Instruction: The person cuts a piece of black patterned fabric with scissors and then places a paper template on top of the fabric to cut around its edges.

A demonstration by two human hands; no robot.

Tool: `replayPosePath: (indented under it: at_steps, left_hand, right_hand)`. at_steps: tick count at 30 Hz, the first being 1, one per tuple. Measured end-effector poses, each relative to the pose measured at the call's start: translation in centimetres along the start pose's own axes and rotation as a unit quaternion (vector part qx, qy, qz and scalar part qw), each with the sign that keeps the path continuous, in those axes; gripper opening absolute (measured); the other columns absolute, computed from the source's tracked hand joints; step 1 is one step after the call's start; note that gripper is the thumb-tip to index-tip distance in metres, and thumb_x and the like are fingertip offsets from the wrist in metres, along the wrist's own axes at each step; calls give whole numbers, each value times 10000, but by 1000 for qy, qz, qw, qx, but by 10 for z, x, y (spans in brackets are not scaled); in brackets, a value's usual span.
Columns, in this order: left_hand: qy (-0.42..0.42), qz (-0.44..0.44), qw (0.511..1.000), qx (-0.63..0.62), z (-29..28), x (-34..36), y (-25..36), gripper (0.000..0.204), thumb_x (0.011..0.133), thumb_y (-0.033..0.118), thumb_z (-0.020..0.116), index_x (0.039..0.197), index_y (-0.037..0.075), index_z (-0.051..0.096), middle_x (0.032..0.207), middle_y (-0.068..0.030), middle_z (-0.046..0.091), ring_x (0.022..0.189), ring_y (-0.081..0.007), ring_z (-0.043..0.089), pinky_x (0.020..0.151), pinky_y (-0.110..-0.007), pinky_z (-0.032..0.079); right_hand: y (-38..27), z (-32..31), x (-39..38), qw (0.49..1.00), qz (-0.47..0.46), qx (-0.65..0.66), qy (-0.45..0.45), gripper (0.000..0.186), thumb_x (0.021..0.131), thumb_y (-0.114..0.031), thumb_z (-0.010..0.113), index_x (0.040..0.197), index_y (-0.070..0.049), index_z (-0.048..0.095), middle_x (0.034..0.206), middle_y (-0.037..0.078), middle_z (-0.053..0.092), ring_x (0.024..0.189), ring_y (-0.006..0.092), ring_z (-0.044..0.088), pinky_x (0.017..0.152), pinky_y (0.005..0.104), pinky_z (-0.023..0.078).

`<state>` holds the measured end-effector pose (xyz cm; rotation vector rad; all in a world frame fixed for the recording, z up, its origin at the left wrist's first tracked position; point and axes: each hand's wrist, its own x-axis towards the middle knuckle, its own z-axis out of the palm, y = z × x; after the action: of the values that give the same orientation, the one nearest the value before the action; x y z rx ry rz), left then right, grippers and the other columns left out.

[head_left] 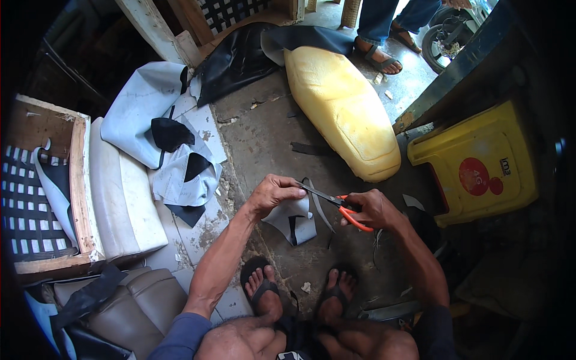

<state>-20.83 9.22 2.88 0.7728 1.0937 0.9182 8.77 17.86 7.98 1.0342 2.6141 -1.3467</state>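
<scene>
My left hand point(275, 195) pinches a pale grey, dark-backed sheet piece point(295, 225) by its upper edge, and the piece hangs down over the floor. A thin curved strip point(324, 219) dangles beside it. My right hand point(375, 210) grips orange-handled scissors point(354, 222), whose dark blades point left and reach the material at my left fingertips; whether the blades are closed fully I cannot tell. Beyond my hands a yellow foam seat pad point(342, 114) lies on the dark floor.
Vinyl pieces point(138, 108) lie on a white cushion point(132, 216) beside a wooden webbed frame point(81, 186) at left. A brown cushion point(144, 300) is lower left, black vinyl point(234, 60) behind, a yellow plastic panel point(492, 138) at right. A person's legs point(377, 27) stand near a motorcycle wheel point(438, 51).
</scene>
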Motion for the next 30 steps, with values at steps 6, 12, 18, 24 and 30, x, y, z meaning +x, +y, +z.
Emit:
replayPosePath:
  at_steps: [6, 12, 18, 24, 30]
  left_hand:
    - [17, 2, 1000, -8, 2, -4, 0, 158, 866, 118, 753, 961, -6, 774, 882, -53, 754, 815, -114, 675, 797, -263, 514]
    - [102, 49, 979, -171, -33, 3, -12, 194, 942, 193, 724, 1030, 21, 746, 942, -67, 757, 861, -164, 714, 832, -314, 573]
    - [181, 95, 940, -274, -120, 54, -26, 172, 941, 221, 735, 1021, 70, 722, 957, -61, 741, 872, -176, 710, 823, -332, 587]
    - [365, 48, 903, -220, -208, 79, -64, 422, 917, 306, 766, 1225, 53, 628, 1152, -98, 677, 1082, -241, 637, 955, -431, 527]
    - [530, 71, 737, 413, -191, 77, -87, 454, 896, 234, 702, 1299, 43, 617, 1260, -195, 631, 1209, -357, 584, 1049, -457, 445]
  right_hand:
    - [28, 23, -6, 998, 17, 49, 30, 515, 782, -505, 828, 974, -37, 736, 705, 172, 664, 619, 334, 642, 599, 426, 489]
    - [108, 52, -36, 956, 191, -164, 150, 454, 816, -465, 789, 962, -40, 726, 765, 186, 709, 754, 370, 719, 685, 469, 561]
    - [114, 76, -15, 922, 249, -263, 133, 355, 853, -291, 729, 1128, -70, 692, 1064, 226, 703, 999, 402, 693, 835, 471, 579]
    - [52, 127, 88, 972, -70, -192, 119, 509, 916, -259, 659, 1393, -111, 559, 1467, 197, 514, 1373, 368, 478, 1096, 501, 439]
    - [78, 135, 51, 941, -8, -325, 96, 451, 902, -284, 664, 1290, -56, 634, 1424, 149, 563, 1296, 323, 561, 1045, 532, 457]
